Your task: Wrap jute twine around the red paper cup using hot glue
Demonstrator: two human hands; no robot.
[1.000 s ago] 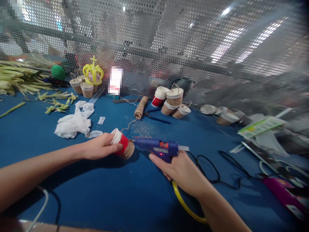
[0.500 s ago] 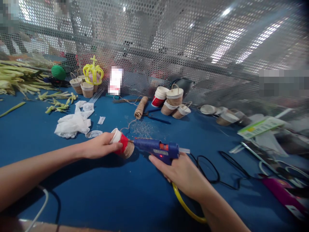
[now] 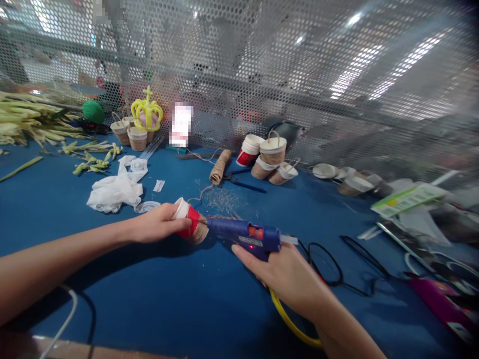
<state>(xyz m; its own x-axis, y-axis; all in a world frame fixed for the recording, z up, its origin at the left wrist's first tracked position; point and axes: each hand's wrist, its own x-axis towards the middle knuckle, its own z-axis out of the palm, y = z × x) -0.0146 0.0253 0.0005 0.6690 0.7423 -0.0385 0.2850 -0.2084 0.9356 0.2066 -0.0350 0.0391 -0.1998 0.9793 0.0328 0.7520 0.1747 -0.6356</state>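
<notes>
Glue gun (image 3: 243, 234) tilted rear-down, right hand (image 3: 282, 271) gripping it, cup (image 3: 193, 215) jutting from grasping left hand (image 3: 159, 224)

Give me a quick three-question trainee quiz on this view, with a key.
1. True or false: the left hand holds the paper cup upright.
2. What does the right hand hold?
A) the white cloth
B) the glue gun
C) the yellow crown
3. Short answer: the roll of twine trails off toward which held thing?

Key: 1. False, it is tilted. 2. B. 3. The paper cup.
</notes>
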